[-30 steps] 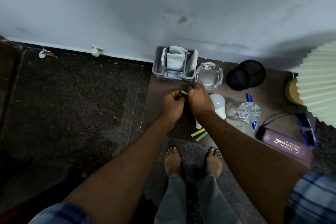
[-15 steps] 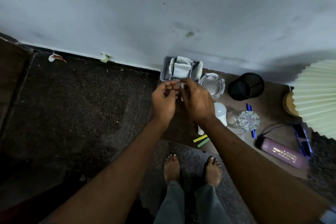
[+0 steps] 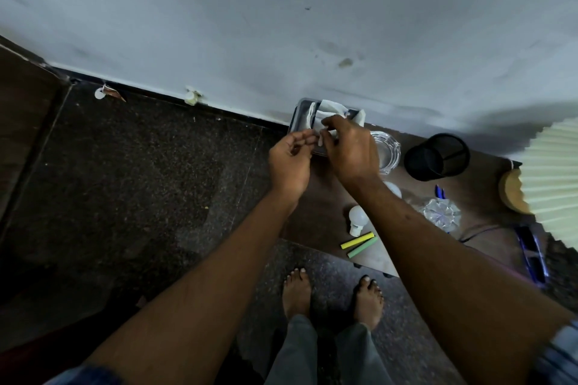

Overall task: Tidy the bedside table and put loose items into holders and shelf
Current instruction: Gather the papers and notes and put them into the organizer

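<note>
Dark table (image 3: 325,206) tight against a pale wall (image 3: 281,25), and both hands are up at its far left corner. Right grip (image 3: 350,150) is pinched on a small white scrap (image 3: 320,141), fingers curled, hovering over the grey holder (image 3: 298,117). Left grip (image 3: 291,159) curls in at the same scrap from the other side; pinching it or only touching, I cannot tell. White paper (image 3: 331,106) stands in the holder just behind the fingers. Next along the wall sits a glass bowl (image 3: 389,148), then a black mesh cup (image 3: 438,156). Nearer the front edge lies a white bulb (image 3: 358,219), with yellow and green sticks (image 3: 358,241) side by side just beside it. Further right: a blue pen (image 3: 440,191), a crystal piece (image 3: 441,212), blue glasses (image 3: 531,253) and a pleated lamp (image 3: 556,178). Bare feet (image 3: 297,294) on the speckled floor (image 3: 140,181) below.
</note>
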A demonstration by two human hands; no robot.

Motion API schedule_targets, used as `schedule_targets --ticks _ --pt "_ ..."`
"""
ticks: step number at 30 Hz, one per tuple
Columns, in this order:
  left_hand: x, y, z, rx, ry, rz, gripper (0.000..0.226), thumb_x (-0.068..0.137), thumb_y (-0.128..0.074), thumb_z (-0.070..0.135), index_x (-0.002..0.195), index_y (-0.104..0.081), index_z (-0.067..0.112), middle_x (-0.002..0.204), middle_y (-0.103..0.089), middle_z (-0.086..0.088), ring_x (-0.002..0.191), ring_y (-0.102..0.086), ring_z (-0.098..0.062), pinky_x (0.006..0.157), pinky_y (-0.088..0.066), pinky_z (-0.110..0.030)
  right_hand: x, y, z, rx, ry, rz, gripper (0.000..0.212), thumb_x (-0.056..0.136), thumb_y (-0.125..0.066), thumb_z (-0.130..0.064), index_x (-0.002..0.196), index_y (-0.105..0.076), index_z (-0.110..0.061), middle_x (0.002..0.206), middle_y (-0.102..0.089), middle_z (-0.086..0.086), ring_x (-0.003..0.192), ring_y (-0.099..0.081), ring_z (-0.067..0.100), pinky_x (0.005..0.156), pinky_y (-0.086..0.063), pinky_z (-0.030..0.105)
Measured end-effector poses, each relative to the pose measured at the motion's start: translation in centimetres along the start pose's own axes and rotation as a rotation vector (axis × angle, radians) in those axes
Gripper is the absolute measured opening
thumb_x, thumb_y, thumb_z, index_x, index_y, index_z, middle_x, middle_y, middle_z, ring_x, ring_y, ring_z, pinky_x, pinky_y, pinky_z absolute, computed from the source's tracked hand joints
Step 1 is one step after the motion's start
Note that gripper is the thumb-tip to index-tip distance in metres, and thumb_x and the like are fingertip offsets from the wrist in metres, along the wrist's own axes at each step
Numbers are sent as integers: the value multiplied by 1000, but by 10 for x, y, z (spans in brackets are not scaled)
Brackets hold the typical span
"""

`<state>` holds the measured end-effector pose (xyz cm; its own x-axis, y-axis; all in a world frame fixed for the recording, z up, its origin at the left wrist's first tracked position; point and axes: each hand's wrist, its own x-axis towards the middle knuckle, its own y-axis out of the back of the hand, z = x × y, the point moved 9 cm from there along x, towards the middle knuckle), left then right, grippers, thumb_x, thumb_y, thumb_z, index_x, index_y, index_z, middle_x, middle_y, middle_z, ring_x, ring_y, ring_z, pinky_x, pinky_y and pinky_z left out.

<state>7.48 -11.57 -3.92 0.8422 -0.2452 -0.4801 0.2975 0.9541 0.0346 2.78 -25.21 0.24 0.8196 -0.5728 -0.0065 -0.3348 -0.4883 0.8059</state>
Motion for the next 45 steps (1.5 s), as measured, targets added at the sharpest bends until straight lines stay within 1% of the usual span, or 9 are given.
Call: schedule_targets --ticks 6,11,19,23,29,35,37,41,45 --pt "-1 6 -17 30 34 -15 29 96 -52 -5 121 -66 3 114 -72 -12 103 -69 -19 87 -57 -29 1 -24 5 -120 -6 -90 22 98 -53 -31 116 -60 -21 104 -74 13 94 -69 40 75 -56 45" --pt "0 12 -30 58 80 6 29 96 -53 -5 121 -66 2 116 -71 -17 111 -68 -30 91 -56 -38 2 -35 4 -188 -5 -113 23 96 -54 -32 115 -63 -21 97 -73 18 87 -68 42 70 -56 45" --pt "-3 17 -40 76 107 0 30 95 -52 -3 118 -68 7 114 -72 -12 109 -69 -26 92 -57 -41 1 -36 7 -163 -45 -121 27 97 -54 -32 122 -58 -23 104 -74 14 93 -70 39 75 -57 46" --pt "-9 17 -43 68 103 -9 28 95 -54 -1 116 -69 10 110 -74 -7 104 -70 -20 87 -58 -34 -6 -24 4 -127 -45 -63 25 98 -55 -33 119 -58 -20 103 -74 12 91 -69 39 73 -57 46" --pt "-23 14 -58 74 123 -31 26 96 -55 2 113 -71 15 106 -75 0 99 -72 -15 82 -60 -28 -24 -15 2 58 2 -70 22 98 -57 -35 119 -60 -29 106 -75 3 89 -72 29 72 -59 43" --pt "-42 4 -79 75 159 -52 26 95 -54 -6 110 -69 7 101 -72 -8 92 -68 -18 76 -55 -26 -63 -6 29 159 -68 -4 9 89 -70 -27 97 -66 -27 90 -68 -11 78 -62 10 68 -54 29" --pt "-50 0 -89 87 180 -69 26 93 -55 -7 105 -70 11 101 -73 -10 93 -68 -21 77 -56 -29 -80 -5 41 152 -106 -14 7 89 -71 -29 93 -65 -28 84 -64 -15 70 -56 5 63 -49 26" --pt "-64 -5 -111 210 209 -90 21 88 -63 -3 104 -73 6 102 -75 -14 93 -70 -23 90 -58 -46 -112 -7 61 190 -192 -67 6 89 -70 -31 90 -66 -27 84 -72 -8 69 -65 12 65 -55 31" --pt "-83 -9 -129 332 188 -91 8 87 -70 6 94 -75 8 93 -76 -16 86 -72 -31 86 -58 -55 -147 -11 78 209 -278 -91 6 90 -69 -32 91 -66 -27 87 -71 -9 68 -66 12 64 -55 32"
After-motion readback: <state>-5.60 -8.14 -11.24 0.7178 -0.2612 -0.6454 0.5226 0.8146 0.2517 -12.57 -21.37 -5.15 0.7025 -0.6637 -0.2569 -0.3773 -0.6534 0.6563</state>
